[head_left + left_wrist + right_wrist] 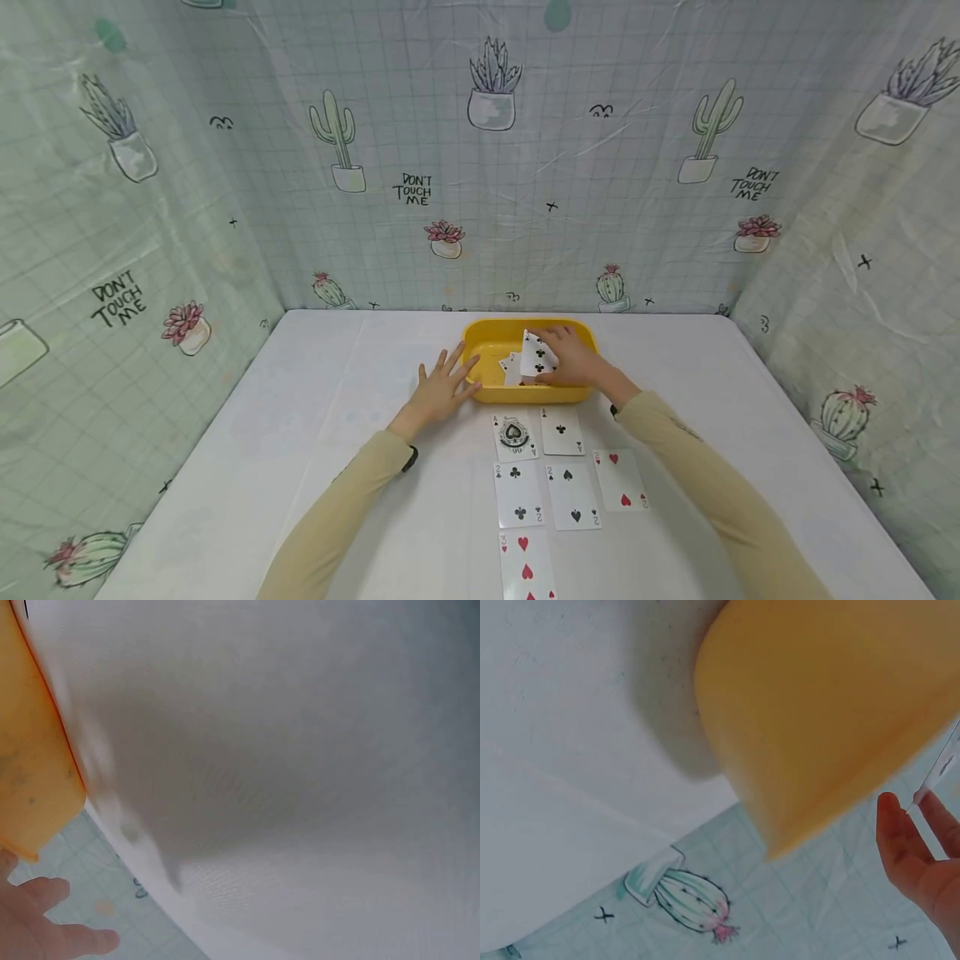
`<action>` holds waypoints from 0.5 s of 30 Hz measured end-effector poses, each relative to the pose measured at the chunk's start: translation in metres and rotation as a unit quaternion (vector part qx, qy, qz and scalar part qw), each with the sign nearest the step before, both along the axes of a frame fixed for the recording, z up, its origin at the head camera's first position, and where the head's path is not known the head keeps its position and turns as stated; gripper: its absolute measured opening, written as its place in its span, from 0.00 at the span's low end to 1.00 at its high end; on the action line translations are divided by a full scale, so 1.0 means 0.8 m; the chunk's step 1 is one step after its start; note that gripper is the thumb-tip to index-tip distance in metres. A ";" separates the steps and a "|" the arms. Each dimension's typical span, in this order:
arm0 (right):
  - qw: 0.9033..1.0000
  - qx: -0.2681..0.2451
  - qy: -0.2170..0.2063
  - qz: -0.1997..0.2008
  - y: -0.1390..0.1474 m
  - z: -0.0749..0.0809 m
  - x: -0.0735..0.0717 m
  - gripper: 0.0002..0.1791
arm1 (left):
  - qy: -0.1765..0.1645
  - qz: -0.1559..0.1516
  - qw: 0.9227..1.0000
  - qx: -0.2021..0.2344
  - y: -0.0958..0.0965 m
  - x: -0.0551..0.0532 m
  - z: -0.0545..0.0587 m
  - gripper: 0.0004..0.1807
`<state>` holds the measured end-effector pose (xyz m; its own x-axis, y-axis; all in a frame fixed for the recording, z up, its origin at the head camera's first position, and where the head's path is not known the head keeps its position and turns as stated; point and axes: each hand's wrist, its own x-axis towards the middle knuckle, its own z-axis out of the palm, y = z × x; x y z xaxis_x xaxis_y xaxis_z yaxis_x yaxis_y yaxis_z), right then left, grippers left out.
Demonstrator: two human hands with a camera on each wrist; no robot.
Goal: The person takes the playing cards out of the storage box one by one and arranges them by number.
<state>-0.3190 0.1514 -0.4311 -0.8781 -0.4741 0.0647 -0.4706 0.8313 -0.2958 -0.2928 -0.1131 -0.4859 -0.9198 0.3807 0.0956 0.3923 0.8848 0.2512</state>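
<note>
A yellow tray [487, 396] stands near the back of the white table. Over its right part, my right hand [573, 358] pinches a playing card [537, 357] with black clubs on it. Other cards [512, 368] lie inside the tray, partly covered by that card. My left hand [438, 390] has its fingers spread, fingertips at the tray's left rim. In the left wrist view the left hand [45, 922] shows beside the yellow tray wall [37, 750]. The right wrist view has the right hand [922, 847] beyond the tray wall [817, 712], with the card's edge [941, 765] between its fingers.
In front of the tray lie face-up cards in rows: an ace of spades [514, 435], an ace of clubs [562, 431], a two of clubs [519, 495], a two of spades [573, 497], a two of hearts [620, 481] and a three of hearts [527, 571]. A patterned curtain [480, 167] surrounds the table.
</note>
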 end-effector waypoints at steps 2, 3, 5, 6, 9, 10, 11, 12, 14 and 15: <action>1.000 -0.007 0.008 -0.010 0.005 0.008 0.007 0.47 | 0.000 -0.001 1.000 0.001 0.001 0.000 0.000 0.33; 1.000 -0.010 0.013 -0.014 0.008 0.011 0.011 0.48 | -0.001 -0.001 1.000 0.000 0.001 -0.001 0.000 0.33; 1.000 -0.009 0.024 -0.014 0.015 0.016 0.020 0.48 | -0.002 -0.001 1.000 0.000 0.001 -0.001 0.000 0.33; 0.999 -0.011 0.027 -0.013 0.018 0.018 0.024 0.48 | -0.001 -0.001 1.000 0.001 0.001 -0.001 -0.001 0.33; 0.999 -0.013 0.033 -0.010 0.027 0.023 0.042 0.49 | -0.002 -0.004 1.000 0.005 0.000 -0.001 -0.001 0.33; 0.999 -0.013 0.035 -0.007 0.030 0.024 0.048 0.49 | -0.003 -0.004 1.000 0.005 0.000 -0.002 -0.002 0.33; 0.999 -0.016 0.036 -0.006 0.033 0.024 0.055 0.49 | -0.003 -0.003 1.000 0.006 0.000 -0.002 -0.002 0.33; 0.999 -0.017 0.039 -0.004 0.035 0.025 0.062 0.49 | -0.004 -0.003 1.000 0.006 0.000 -0.002 -0.002 0.32; 0.999 -0.017 0.046 0.002 0.038 0.024 0.076 0.50 | -0.005 -0.002 1.000 0.005 0.000 -0.002 -0.002 0.32; 0.998 -0.014 0.053 0.006 0.040 0.023 0.083 0.50 | -0.003 -0.003 1.000 0.005 0.000 -0.001 -0.002 0.32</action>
